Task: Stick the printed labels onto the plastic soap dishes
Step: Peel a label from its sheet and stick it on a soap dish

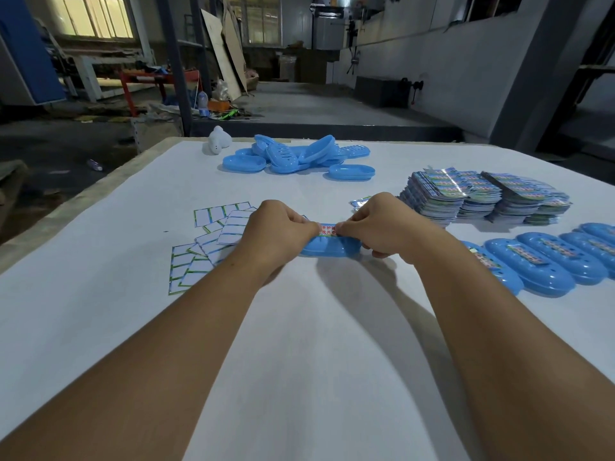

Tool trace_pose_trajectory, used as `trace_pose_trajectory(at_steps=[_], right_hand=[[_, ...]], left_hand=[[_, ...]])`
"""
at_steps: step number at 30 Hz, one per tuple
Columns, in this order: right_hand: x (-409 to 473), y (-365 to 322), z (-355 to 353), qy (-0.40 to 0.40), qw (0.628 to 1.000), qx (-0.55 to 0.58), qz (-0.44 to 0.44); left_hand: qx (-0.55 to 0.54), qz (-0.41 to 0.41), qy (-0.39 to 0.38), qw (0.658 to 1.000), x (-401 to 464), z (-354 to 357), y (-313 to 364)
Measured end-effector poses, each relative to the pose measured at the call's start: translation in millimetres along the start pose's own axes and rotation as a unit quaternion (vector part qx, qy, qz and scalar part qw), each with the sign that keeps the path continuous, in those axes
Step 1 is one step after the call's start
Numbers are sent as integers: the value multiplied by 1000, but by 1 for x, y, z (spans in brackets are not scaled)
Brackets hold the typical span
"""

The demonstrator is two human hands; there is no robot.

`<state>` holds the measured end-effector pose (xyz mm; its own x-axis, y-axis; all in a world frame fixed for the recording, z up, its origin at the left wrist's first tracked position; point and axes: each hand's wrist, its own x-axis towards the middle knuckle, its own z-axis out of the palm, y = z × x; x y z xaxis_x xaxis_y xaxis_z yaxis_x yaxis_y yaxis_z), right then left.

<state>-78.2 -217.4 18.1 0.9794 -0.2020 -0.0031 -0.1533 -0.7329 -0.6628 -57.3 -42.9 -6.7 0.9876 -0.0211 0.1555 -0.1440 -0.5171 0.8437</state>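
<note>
Both hands are working on one blue soap dish (329,249) sitting on the white table (299,327), pretty much dead center in the head view. The left hand (278,232) has its fingers curled in around the left end of the dish, and the right hand (377,224) is doing the same on the right end, fingertips pinching down at the top edge. Between them there's a label (327,229) with red characters lying across the top of the dish, and both hands' fingertips are touching its ends. Can't tell if it's fully stuck down or not, the fingers cover the edges.

Off to the right, a row of labelled dishes (545,264) is laid out side by side, each overlapping the next, with a colorful strip on top. Behind those, near the right edge of the table, are big stacks of printed labels (482,197). One loose label (359,202) lies just behind the right hand.

At the far end of the table there's a messy pile of unlabelled dishes (293,154), with a small white object (219,141) just to the left of it. Left of the left hand, a bunch of backing sheets (213,237) are scattered around, white rectangles with green and blue borders, some overlapping.
</note>
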Motion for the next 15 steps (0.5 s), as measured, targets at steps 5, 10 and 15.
trace_pose_trajectory(at_steps=[5, 10, 15], right_hand=[[1, 0, 1, 3, 1000, -13, 0], [1, -3, 4, 10, 1000, -27, 4], [1, -3, 12, 54, 996, -73, -1]], left_hand=[[21, 14, 5, 1000, -2, 0, 0], [68, 25, 6, 997, -2, -1, 0], [160, 71, 43, 984, -4, 2, 2]])
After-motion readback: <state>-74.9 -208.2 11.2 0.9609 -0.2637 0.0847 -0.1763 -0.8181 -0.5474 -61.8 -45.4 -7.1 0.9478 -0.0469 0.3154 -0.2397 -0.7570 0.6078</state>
